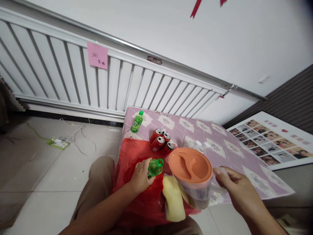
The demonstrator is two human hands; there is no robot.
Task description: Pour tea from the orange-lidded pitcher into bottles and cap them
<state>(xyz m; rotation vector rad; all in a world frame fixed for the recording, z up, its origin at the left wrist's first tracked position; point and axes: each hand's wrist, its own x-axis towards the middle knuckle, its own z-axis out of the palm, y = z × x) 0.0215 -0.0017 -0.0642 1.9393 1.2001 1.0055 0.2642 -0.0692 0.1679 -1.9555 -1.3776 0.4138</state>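
Note:
My left hand (141,176) is wrapped around a green plastic bottle (155,167), which is uncapped and tilted to the right. In my right hand (236,184) is the handle of a clear pitcher (199,194) with an orange lid (189,164). The pitcher's lid side is close to the bottle's mouth, with a small gap between them. Under and beside the pitcher lies a folded yellow cloth (174,199) on a red plastic sheet (132,153). How full the pitcher is I cannot tell.
Several opened red cans (158,143) cluster behind my left hand. A capped green bottle (137,122) stands at the table's far left corner. Clear bottles (195,143) lie behind the pitcher on the patterned tablecloth (187,125). A white radiator (137,85) runs along the wall.

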